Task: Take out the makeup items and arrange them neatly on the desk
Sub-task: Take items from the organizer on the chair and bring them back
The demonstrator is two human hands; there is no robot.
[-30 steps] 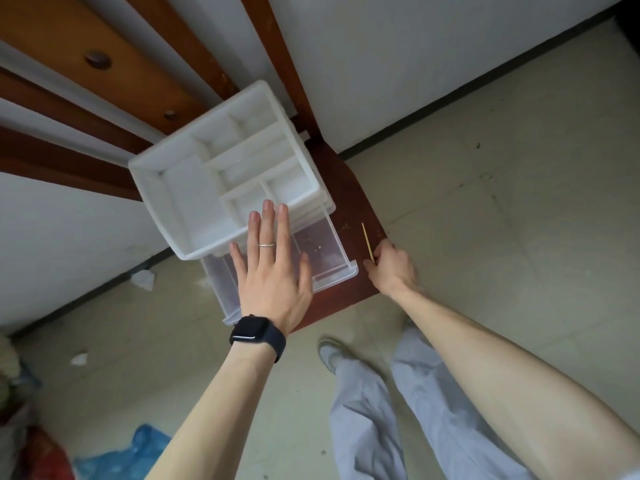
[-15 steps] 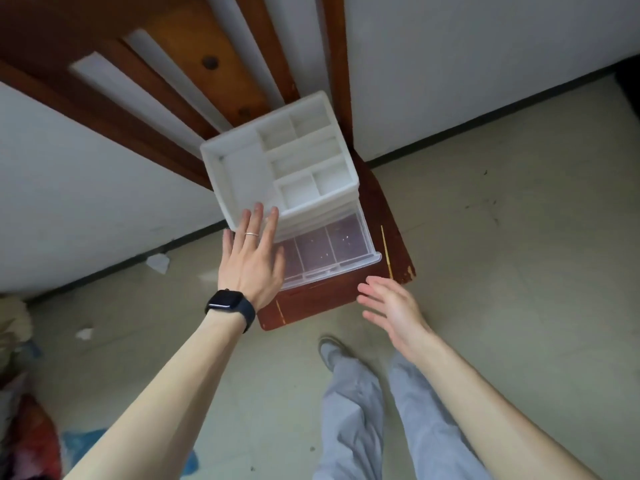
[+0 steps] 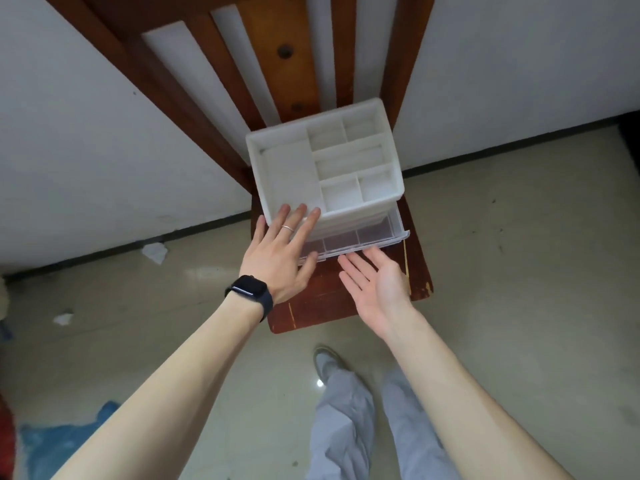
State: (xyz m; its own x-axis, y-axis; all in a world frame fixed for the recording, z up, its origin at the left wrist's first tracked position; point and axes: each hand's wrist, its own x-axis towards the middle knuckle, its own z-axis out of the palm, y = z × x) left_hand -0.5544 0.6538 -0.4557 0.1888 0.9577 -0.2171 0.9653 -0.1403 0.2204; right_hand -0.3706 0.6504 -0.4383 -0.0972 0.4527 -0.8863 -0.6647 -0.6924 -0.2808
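Note:
A white makeup organiser (image 3: 325, 164) with several bare top compartments stands on a dark red wooden chair seat (image 3: 325, 299). Its clear bottom drawer (image 3: 367, 239) is pulled partly out and looks bare inside. My left hand (image 3: 280, 252), wearing a ring and a black watch, lies flat with straight fingers against the organiser's front left corner. My right hand (image 3: 374, 282) is palm up with straight fingers, its fingertips just at the drawer's front edge. A thin yellow stick (image 3: 406, 263) lies on the seat to the right. No makeup item is visible.
The chair back (image 3: 273, 60) rises against a white wall. Crumpled paper scraps (image 3: 154, 252) lie on the tiled floor at left, and a blue bag (image 3: 59, 441) sits at bottom left. My grey trouser legs and a shoe (image 3: 327, 365) are below the seat.
The drawer has slid further in. My right hand left the stick, turned palm up and moved to the drawer front. My left hand shifted from over the drawer to the organiser's front corner.

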